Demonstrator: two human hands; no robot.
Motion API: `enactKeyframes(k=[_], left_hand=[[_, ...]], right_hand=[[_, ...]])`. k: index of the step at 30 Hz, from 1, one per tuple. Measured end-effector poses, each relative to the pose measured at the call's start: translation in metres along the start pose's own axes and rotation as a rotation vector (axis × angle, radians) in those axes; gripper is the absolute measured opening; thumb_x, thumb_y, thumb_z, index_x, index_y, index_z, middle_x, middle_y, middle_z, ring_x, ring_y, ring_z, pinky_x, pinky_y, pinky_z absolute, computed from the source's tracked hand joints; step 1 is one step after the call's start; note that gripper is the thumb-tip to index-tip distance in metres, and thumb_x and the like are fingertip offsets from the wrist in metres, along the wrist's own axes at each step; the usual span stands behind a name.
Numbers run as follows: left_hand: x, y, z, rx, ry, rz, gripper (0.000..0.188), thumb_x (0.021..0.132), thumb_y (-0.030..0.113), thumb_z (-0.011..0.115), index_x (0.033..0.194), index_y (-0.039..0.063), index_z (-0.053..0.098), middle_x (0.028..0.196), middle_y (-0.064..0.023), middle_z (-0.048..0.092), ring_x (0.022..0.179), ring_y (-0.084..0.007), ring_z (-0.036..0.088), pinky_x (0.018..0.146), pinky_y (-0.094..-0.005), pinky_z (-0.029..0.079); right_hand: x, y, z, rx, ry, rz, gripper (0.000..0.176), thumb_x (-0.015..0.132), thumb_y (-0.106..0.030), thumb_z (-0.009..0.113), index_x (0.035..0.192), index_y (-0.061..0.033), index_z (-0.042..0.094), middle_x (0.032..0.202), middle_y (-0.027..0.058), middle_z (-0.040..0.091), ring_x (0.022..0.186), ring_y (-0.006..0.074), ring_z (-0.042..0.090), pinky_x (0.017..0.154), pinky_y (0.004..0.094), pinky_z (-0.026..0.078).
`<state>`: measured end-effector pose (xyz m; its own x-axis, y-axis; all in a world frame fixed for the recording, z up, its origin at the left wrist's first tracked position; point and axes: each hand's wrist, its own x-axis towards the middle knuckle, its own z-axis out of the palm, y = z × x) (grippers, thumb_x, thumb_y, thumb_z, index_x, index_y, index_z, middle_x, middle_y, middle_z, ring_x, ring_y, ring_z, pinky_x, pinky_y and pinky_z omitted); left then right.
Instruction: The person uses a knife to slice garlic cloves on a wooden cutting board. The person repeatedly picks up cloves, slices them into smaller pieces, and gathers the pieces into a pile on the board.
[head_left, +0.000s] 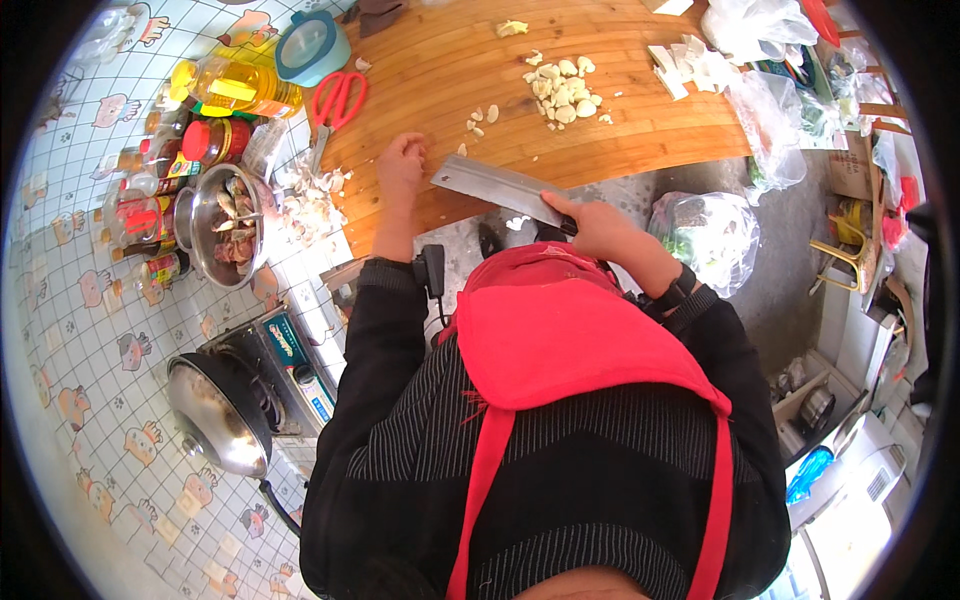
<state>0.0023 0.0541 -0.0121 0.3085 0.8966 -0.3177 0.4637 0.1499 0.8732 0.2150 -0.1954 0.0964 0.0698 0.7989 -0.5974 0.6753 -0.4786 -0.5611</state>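
Note:
My right hand (611, 236) grips a cleaver by its handle, index finger along the spine. The broad steel blade of the cleaver (499, 184) points left over the near edge of the wooden tabletop (420, 75). My left hand (401, 165) hovers at or just above the wood, left of the blade tip, with fingers curled; whether something small is inside cannot be seen. Several loose garlic cloves (478, 120) lie beyond the blade. A larger heap of peeled, partly flattened garlic (562, 90) sits farther back.
Left are red-handled scissors (337, 101), garlic skins (315, 199), a steel bowl with meat pieces (232, 225), an oil bottle (236, 86) and sauce jars (217, 142). A lidded wok (221, 412) is by a gas stove (296, 375). Plastic bags (709, 240) are at right.

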Motion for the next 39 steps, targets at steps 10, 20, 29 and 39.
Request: enactKeyframes(k=[10,20,29,39], left_hand=[[0.010,0.040,0.030,0.626,-0.478,0.609,0.015,0.080,0.005,0.062,0.093,0.005,0.070,0.087,-0.0143,0.066,0.082,-0.0316,0.062,0.072,-0.0394,0.049],[0.005,0.035,0.023,0.649,-0.466,0.667,0.005,0.080,0.007,0.062,0.083,0.003,0.061,0.083,-0.0172,0.063,0.082,-0.0365,0.061,0.069,-0.0433,0.047],[-0.001,-0.001,0.011,0.341,-0.318,0.442,0.004,0.082,0.002,0.059,0.081,0.002,0.056,0.073,-0.0118,0.059,0.068,-0.0246,0.055,0.061,-0.0350,0.044],[-0.011,0.002,0.017,0.408,-0.220,0.546,0.009,0.079,0.008,0.065,0.079,0.002,0.058,0.074,-0.0100,0.060,0.067,-0.0193,0.058,0.061,-0.0317,0.046]], right_hand=[[-0.004,-0.005,-0.013,-0.202,-0.001,-0.020,0.076,0.076,-0.038,0.068,0.144,-0.0321,0.037,0.090,0.0231,0.065,0.083,0.0407,0.063,0.071,0.0459,0.048],[-0.007,-0.002,-0.008,-0.202,-0.026,0.015,0.072,0.080,-0.052,0.063,0.145,-0.0332,0.036,0.091,0.0244,0.065,0.085,0.0411,0.063,0.072,0.0455,0.049],[-0.006,0.018,0.007,-0.249,0.062,-0.071,0.067,0.083,-0.042,0.063,0.144,-0.0284,0.038,0.085,0.0216,0.065,0.078,0.0410,0.062,0.069,0.0461,0.048],[-0.021,0.043,0.025,0.445,0.103,-0.188,0.077,0.071,-0.007,0.065,0.142,-0.0248,0.044,0.078,0.0122,0.065,0.067,0.0211,0.061,0.063,0.0325,0.048]])
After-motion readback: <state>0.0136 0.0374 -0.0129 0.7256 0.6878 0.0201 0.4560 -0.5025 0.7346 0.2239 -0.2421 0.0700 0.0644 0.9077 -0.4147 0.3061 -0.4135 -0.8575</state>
